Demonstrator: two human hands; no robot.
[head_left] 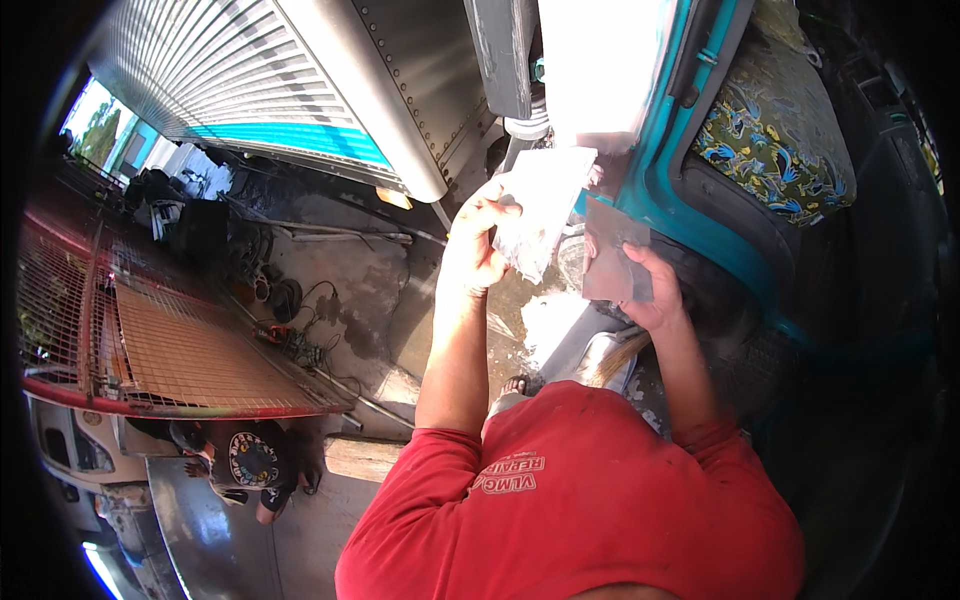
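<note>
In front of me, my left hand [482,232] grips a thin white rectangular plate [548,200] by its left edge, thumb on the near side. Glare washes out the plate's surface, and its lower edge looks ragged. Close by on the right, my right hand [655,290] pinches a thin grey flat sheet [612,255] by its right side, thumb over its face. A small gap separates the two pieces. Beyond them is the teal door frame [655,180] of a vehicle, beside a brightly lit white panel [605,70].
A patterned seat [775,140] shows inside the doorway. Left of me stand a ribbed metal truck body [270,80] and a red mesh frame [180,330]. Cables and tools [300,345] lie on the floor. A person in dark clothes [262,462] is at lower left, near a wooden block [355,458].
</note>
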